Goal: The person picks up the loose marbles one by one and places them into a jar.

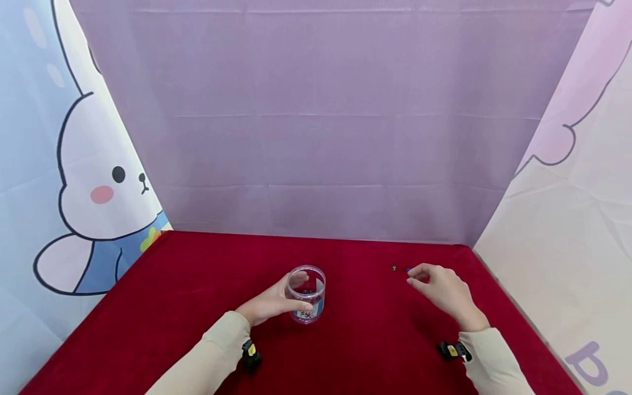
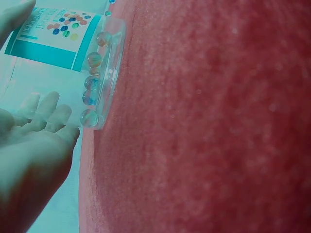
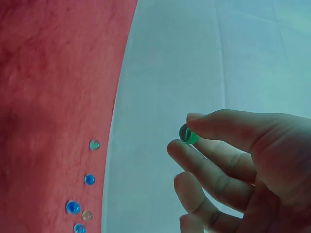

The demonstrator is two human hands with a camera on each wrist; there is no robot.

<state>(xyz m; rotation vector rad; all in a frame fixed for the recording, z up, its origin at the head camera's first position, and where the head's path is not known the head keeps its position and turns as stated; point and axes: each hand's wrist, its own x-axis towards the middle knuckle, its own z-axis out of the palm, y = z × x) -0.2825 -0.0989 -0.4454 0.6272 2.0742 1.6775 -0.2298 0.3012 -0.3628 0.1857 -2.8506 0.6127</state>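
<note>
My left hand (image 1: 266,303) grips a clear plastic jar (image 1: 318,303), thumb and fingers on opposite sides of it. The jar's mouth faces up, with no lid on it. Several glass marbles (image 2: 91,83) lie along the jar's bottom in the left wrist view, below a white and teal label (image 2: 56,36). Off to the right, my right hand (image 1: 446,289) pinches a green glass marble (image 3: 189,135) between thumb and fingertips. In the right wrist view this marble is held above the cloth, the other fingers loosely bent.
Several loose marbles, among them a green one (image 3: 95,144) and a blue one (image 3: 73,207), lie on the red cloth (image 1: 355,351) near my right hand. A purple curtain (image 1: 316,126) hangs behind the table, with printed cloth panels (image 1: 563,230) at both sides.
</note>
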